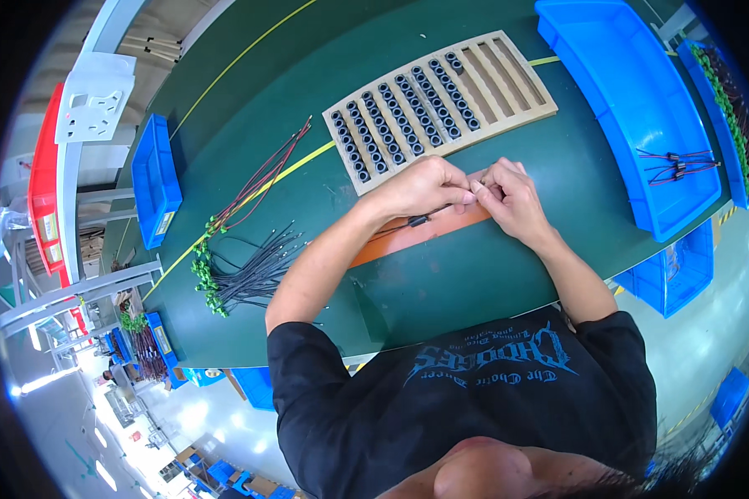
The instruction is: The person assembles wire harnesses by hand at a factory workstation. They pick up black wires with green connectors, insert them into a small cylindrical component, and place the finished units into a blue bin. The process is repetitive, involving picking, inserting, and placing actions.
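Over an orange strip point(424, 241) on the green table, my left hand point(424, 187) and my right hand point(514, 202) meet, fingertips pinched close together. From the left fingers a thin black wire runs down to the left, with a small black sleeve-like piece point(418, 220) on it. What lies between the right fingertips is too small and covered to make out. Just beyond the hands sits a wooden rack point(508, 116) with rows of black ring-ended cylinders point(404, 116); its right-hand slots hold none. Left of my left forearm lies a bundle of black wires point(254, 270) with green connectors point(210, 283).
Red-and-black wires point(266, 175) with green ends lie beyond the black bundle. A large blue bin point(616, 100) at the right holds a few wires with black pieces point(678, 166). Another blue bin point(732, 125) full of wires stands past it. A blue tray point(154, 183) is at far left.
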Motion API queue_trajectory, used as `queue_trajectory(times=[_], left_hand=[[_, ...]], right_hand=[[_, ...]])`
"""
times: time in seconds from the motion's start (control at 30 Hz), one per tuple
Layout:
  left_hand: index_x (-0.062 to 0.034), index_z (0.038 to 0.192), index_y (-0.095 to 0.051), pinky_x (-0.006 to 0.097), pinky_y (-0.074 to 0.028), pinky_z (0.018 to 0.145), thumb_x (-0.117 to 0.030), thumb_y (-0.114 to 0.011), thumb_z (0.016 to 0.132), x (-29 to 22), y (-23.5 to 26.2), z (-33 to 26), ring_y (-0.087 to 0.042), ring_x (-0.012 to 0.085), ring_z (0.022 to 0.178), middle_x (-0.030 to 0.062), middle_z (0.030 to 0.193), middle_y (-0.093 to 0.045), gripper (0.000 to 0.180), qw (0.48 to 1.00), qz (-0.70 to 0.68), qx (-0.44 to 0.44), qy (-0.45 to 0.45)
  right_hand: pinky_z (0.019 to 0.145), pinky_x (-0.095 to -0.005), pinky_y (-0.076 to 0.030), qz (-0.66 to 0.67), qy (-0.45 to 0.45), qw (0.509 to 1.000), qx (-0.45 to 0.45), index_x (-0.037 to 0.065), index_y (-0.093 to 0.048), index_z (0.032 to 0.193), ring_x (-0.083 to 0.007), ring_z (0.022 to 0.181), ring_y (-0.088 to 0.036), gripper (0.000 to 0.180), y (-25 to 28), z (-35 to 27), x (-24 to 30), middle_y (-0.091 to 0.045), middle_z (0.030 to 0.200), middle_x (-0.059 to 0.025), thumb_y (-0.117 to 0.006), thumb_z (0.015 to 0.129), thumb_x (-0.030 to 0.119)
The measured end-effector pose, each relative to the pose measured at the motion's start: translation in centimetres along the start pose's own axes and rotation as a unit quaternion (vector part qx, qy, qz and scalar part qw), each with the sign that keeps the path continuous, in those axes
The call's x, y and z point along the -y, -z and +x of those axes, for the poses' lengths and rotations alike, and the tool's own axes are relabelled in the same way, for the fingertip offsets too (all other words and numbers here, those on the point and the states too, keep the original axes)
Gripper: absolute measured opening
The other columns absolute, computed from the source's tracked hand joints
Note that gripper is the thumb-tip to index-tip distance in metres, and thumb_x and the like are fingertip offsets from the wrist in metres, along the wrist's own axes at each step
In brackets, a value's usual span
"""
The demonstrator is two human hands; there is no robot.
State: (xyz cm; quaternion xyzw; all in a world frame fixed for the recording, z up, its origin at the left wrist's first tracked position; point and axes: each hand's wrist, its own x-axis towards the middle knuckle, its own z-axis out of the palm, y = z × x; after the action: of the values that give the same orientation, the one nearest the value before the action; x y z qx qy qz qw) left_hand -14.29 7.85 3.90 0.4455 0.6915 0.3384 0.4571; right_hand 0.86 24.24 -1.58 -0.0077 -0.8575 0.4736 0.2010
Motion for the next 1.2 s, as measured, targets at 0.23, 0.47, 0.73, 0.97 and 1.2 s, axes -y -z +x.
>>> queue_trajectory(times=[0.23, 0.47, 0.73, 0.97, 1.2], left_hand=[[0.0005, 0.114, -0.074, 0.035, -0.054, 0.085, -0.020, -0.068, 0.101, 0.2, 1.3, -6.9, -0.069, 0.0204, 0.093, 0.0117, 0.097, -0.075, 0.026, 0.992, 0.077, -0.103, 0.011], [0.0025, 0.128, -0.067, 0.030, -0.052, 0.075, -0.013, -0.067, 0.101, 0.1, -0.6, -11.4, -0.065, 0.0129, 0.087, 0.0110, 0.102, -0.073, 0.031, 0.962, -0.250, -0.081, 0.075], [0.0004, 0.137, -0.061, 0.020, -0.037, 0.057, -0.023, -0.058, 0.107, -5.2, 0.1, -14.0, -0.045, 0.0033, 0.065, 0.0004, 0.085, -0.060, 0.039, 0.959, -0.131, -0.229, -0.103], [0.0001, 0.132, -0.062, 0.021, -0.039, 0.057, -0.013, -0.059, 0.105, -5.8, -3.4, -12.8, -0.046, 0.0025, 0.062, -0.0014, 0.085, -0.063, 0.030, 0.928, -0.103, -0.351, -0.075], [-0.0001, 0.133, -0.058, 0.021, -0.037, 0.055, -0.017, -0.053, 0.110, -4.8, -4.9, -11.1, -0.044, 0.0042, 0.060, 0.0021, 0.085, -0.062, 0.029, 0.904, -0.300, -0.284, -0.107]], right_hand=[[0.073, -0.0362, -0.040, 0.061, 0.045, 0.997, -0.030, 0.006, -0.058, 0.081, -0.0200, 0.072, -0.053, 0.020, 0.1, 0.4, 0.7, -0.056, 0.075, -0.0048, -0.071, 0.096, 0.011], [0.088, -0.0308, -0.055, 0.417, -0.046, 0.908, -0.013, 0.005, -0.055, 0.099, -0.0186, 0.101, -0.069, 0.010, -2.0, 1.4, 5.0, -0.073, 0.099, -0.0116, -0.059, 0.106, 0.011], [0.074, -0.0309, -0.058, 0.599, -0.030, 0.800, -0.028, 0.005, -0.054, 0.101, -0.0182, 0.081, -0.071, 0.011, -1.4, 9.6, 12.5, -0.072, 0.089, -0.0118, -0.056, 0.108, 0.013], [0.056, -0.0270, -0.053, 0.537, -0.005, 0.844, -0.003, 0.000, -0.054, 0.096, -0.0126, 0.060, -0.062, 0.013, -0.9, 11.6, 15.5, -0.066, 0.074, -0.0101, -0.059, 0.106, 0.007], [0.052, -0.0226, -0.046, 0.547, -0.040, 0.836, 0.014, 0.004, -0.056, 0.096, -0.0108, 0.060, -0.063, 0.013, -0.5, 11.4, 14.5, -0.068, 0.075, -0.0079, -0.062, 0.105, 0.010]])
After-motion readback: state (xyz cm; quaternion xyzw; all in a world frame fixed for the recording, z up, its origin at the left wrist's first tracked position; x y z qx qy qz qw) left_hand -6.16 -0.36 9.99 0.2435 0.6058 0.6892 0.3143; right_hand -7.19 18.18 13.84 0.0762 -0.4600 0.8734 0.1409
